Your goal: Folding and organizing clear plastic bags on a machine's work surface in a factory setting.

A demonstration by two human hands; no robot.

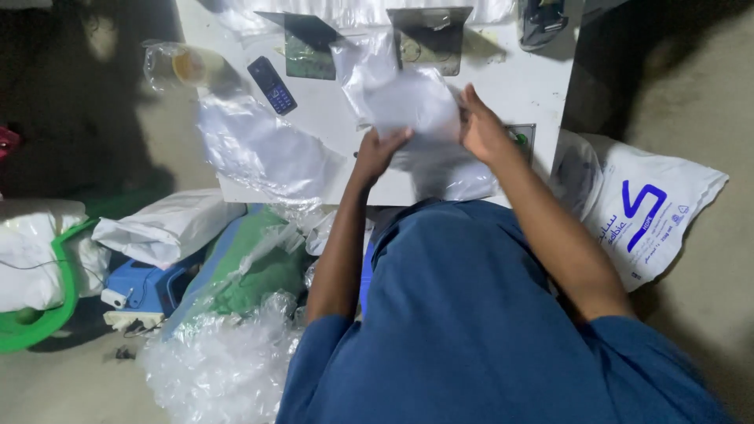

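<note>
both hands up at the white table (542, 86), left hand (378, 151) and right hand (483, 129) each gripping the clear plastic bag (408, 102) between them over the table's near edge. white sack with blue lettering (652, 208) sits right; clear bag of scrunched plastic (224, 365) lower left; dark phone (272, 85) on the table.

Both arms extended forward; left hand (378, 149) and right hand (481, 129) fingers closed, gripping.
</note>
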